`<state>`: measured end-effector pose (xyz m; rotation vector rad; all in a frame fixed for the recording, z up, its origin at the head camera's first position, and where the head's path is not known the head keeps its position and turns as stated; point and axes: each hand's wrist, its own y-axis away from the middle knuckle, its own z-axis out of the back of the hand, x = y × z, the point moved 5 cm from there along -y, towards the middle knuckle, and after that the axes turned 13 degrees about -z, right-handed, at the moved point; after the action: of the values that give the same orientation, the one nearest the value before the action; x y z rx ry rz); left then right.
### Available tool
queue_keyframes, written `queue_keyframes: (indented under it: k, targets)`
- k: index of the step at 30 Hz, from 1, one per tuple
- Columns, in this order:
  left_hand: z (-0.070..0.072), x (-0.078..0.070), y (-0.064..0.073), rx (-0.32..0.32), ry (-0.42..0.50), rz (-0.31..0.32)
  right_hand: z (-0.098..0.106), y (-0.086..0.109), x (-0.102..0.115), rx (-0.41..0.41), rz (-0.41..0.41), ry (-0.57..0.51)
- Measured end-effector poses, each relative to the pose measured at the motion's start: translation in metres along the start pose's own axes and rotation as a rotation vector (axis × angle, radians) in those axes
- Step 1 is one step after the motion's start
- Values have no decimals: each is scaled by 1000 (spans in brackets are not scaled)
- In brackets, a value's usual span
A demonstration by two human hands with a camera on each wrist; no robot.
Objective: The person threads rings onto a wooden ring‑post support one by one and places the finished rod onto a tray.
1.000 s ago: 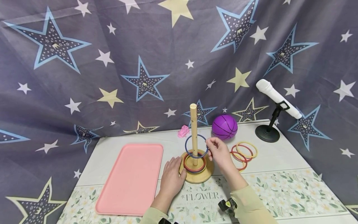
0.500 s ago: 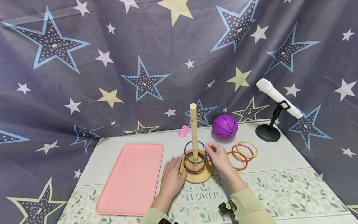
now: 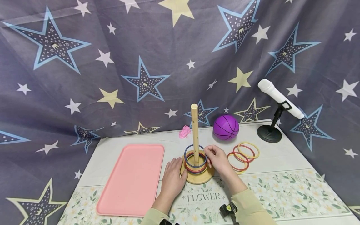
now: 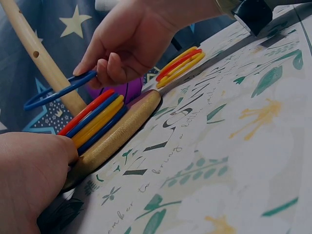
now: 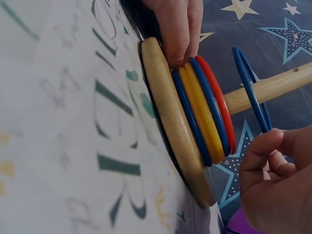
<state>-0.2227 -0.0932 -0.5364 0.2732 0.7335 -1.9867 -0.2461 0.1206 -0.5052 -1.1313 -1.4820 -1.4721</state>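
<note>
A wooden peg (image 3: pixel 195 131) rises from a round wooden base (image 3: pixel 198 178) on the table. Around its foot lies a stack of red, blue and yellow rings (image 5: pixel 201 114). My right hand (image 3: pixel 217 158) pinches a blue ring (image 5: pixel 248 83) at its edge between thumb and forefinger. That ring encircles the peg a little above the stack, apart from the red ring on top, as both wrist views show. My left hand (image 3: pixel 173 178) rests at the left side of the base, fingers extended, its thumb and fingers touching the stack's side.
Several loose red and yellow rings (image 3: pixel 248 157) overlap to the right. A pink tray (image 3: pixel 132 179) lies at the left. Behind stand a small pink object (image 3: pixel 184 132), a purple ball (image 3: pixel 226 127) and a white microphone (image 3: pixel 281 98) on a black stand (image 3: pixel 269 133).
My right hand has come down with the blue ring, which has slid lower around the peg toward the stack. The left hand stays in place.
</note>
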Motion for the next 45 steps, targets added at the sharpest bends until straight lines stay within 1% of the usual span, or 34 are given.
queue_keyframes:
  k: [10, 14, 26, 31, 39, 45]
  targets:
    - [-1, 1, 0, 10, 0, 12, -1, 0, -5, 15, 9, 25]
    - [-1, 1, 0, 7, 5, 8, 0, -1, -6, 12, 5, 32]
    - [-1, 1, 0, 3, 4, 1, -1, -3, -11, -5, 3, 89]
    - [-1, 1, 0, 2, 4, -3, 0, -4, -12, -15, 4, 91]
    - [-1, 1, -1, 18, 8, 14, 0, -2, -11, -37, 6, 102]
    - [1, -1, 0, 17, 8, 15, 2, -2, -12, -46, -10, 107]
